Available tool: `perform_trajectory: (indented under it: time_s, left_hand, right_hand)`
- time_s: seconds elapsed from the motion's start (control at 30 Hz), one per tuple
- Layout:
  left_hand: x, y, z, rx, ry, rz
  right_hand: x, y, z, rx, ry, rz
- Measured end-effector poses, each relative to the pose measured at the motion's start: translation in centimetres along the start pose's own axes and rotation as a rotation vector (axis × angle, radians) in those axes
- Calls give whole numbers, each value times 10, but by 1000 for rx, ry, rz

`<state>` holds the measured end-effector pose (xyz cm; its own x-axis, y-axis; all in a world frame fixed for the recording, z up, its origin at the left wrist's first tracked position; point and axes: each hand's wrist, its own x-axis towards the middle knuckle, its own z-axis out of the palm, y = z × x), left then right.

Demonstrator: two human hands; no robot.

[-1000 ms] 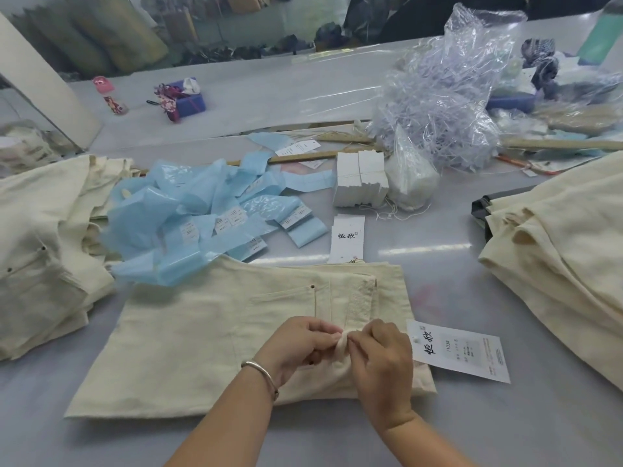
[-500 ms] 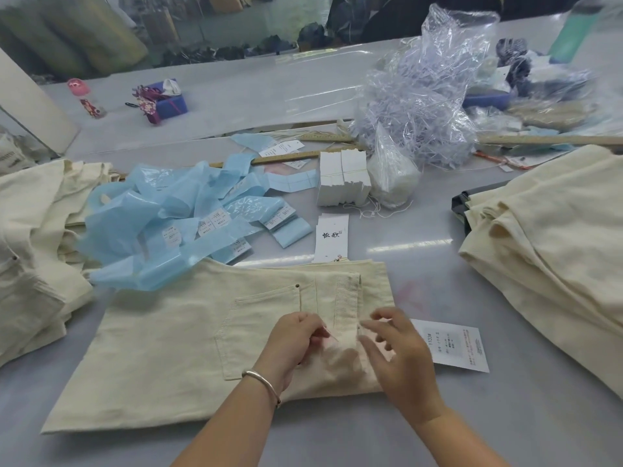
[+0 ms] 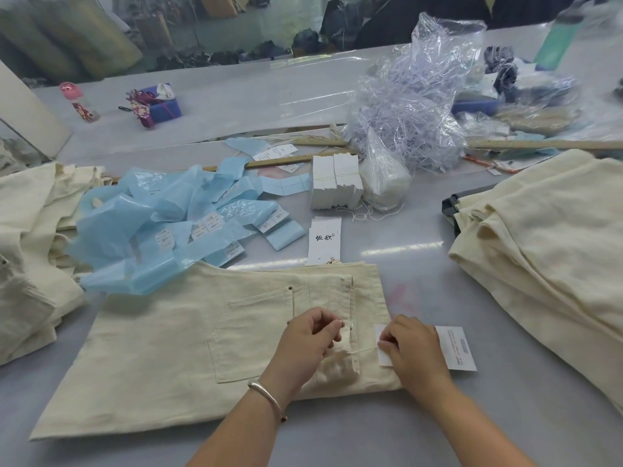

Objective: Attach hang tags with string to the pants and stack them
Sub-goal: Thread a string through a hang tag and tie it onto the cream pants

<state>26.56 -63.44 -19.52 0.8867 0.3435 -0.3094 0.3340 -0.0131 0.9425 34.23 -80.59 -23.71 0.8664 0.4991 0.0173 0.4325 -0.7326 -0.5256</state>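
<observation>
My right hand (image 3: pixel 413 348) has slid onto one tag (image 3: pixel 455 348), seemingly pinching it; my left hand (image 3: pixel 310 338) pinches the pants (image 3: pixel 161 348); two side stacks.

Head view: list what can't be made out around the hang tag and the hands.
- String: too thin to see between the left hand and right hand.
- Hang tag: its near end is under the right hand; print too small.
- Pants: belt loop blocked by the left hand.
</observation>
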Motion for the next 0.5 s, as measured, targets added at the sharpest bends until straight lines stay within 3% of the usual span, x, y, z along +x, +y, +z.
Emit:
perform_trajectory:
  time_s: [0.07, 0.27, 0.5]
  left_hand:
    - [-4, 4, 4, 87, -5, 63]
    - [-11, 17, 11, 369, -9, 222]
    - [-17, 23, 8, 478, 18, 306]
  right_hand:
    - [0, -3, -3, 159, 2, 42]
    - [-2, -24, -14, 1060, -90, 216]
    - [-4, -30, -19, 1364, -205, 264]
